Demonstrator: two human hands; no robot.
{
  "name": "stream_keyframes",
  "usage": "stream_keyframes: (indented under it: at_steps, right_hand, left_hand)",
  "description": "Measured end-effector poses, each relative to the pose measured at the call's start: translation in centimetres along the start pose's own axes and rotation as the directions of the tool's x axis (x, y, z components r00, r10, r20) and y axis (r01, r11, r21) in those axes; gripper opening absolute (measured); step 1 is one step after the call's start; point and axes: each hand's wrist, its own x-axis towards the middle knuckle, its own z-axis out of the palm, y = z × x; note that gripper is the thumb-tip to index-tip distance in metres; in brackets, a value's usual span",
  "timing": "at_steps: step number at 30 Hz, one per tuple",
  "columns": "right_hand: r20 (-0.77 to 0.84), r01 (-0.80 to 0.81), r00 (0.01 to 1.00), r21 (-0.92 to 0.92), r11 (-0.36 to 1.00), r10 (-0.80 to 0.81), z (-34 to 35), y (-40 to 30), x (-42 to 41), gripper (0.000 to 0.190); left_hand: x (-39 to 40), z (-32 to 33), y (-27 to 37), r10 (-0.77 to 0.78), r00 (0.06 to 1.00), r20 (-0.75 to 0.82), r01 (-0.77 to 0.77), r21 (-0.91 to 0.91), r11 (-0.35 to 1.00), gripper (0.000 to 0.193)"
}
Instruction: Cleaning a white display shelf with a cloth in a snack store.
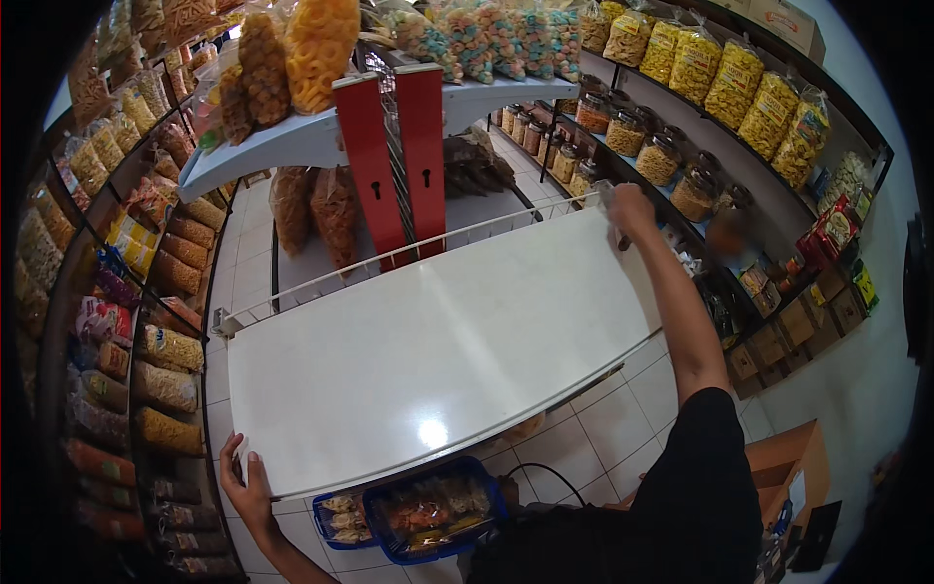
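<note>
A wide white shelf board (438, 350) with a glossy top spans the middle of the view. My left hand (252, 482) is at its near left corner, thumb over the top and fingers along the left edge. At the far right corner is my right hand (630, 209), beside the end of a white wire rail (365, 269). A small dark thing (623, 241) shows just below my right hand; what it is and whether I hold it is unclear. Behind the board stand two red upright posts (425, 160).
A blue basket (372, 518) of packaged food sits on the tiled floor (613, 409) below the near edge. A pale blue shelf (270, 150) carries bagged snacks. Shelves of bags (171, 347) line the left, and jars (658, 159) the right. A wooden cabinet (792, 460) stands at lower right.
</note>
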Motion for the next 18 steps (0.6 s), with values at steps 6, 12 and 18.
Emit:
stream_keyframes:
  at_steps: [6, 12, 18]
  right_hand:
    - [-0.043, 0.349, 0.932, -0.159, 0.924, -0.360, 5.3, -3.4, -1.5, 0.022]
    - [0.014, 0.428, 0.903, 0.058, 0.902, -0.429, 3.2, -4.2, -2.8, 0.019]
    - [-0.076, 0.156, 0.984, -0.039, 0.987, -0.159, 3.3, -2.3, 0.0, 0.020]
  left_hand:
    - [0.4, 0.0, -0.8, -0.011, 1.000, 0.015, 0.011, -0.018, 1.000, 0.038]
    - [0.2, -0.8, -1.1, 0.001, 1.000, 0.025, -0.001, 0.019, 1.000, 0.037]
    - [0.1, 0.0, 0.0, 0.003, 0.999, 0.042, -0.004, 0.020, 1.000, 0.035]
